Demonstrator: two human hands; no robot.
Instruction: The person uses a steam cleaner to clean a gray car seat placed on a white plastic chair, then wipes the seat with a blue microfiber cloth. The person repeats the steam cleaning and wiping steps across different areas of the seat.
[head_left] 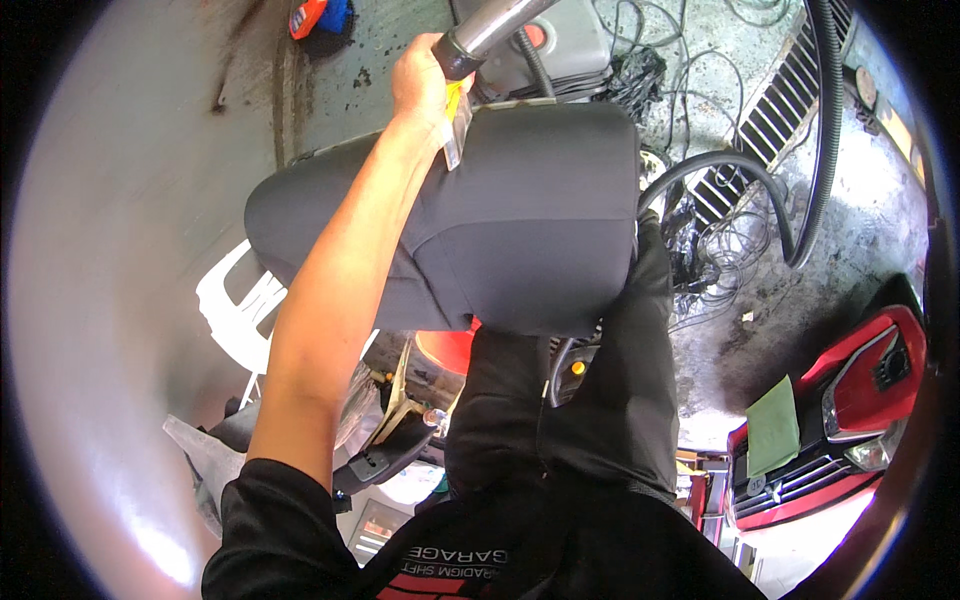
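Note:
My left hand (pixel 424 88) reaches far forward, its fingers closed round an extractor nozzle (pixel 456 138) with a yellow part and a clear, flat head. Above the hand, a black collar and a shiny grey tube (pixel 492 28) run off to the upper right. The clear head points down at a dark grey fabric car seat (pixel 535 220), which lies across in front of my legs. Whether the head touches the fabric, I cannot tell. My left forearm crosses over the seat's left part and hides some of it. No part of my right hand shows.
Behind the seat stands a grey machine (pixel 570 45) with a ribbed hose. A thick black hose (pixel 828 140) loops at the right, near tangled cables and a floor grating (pixel 765 125). A white plastic chair (pixel 235 310) is at left, red vehicle parts (pixel 875 370) at lower right.

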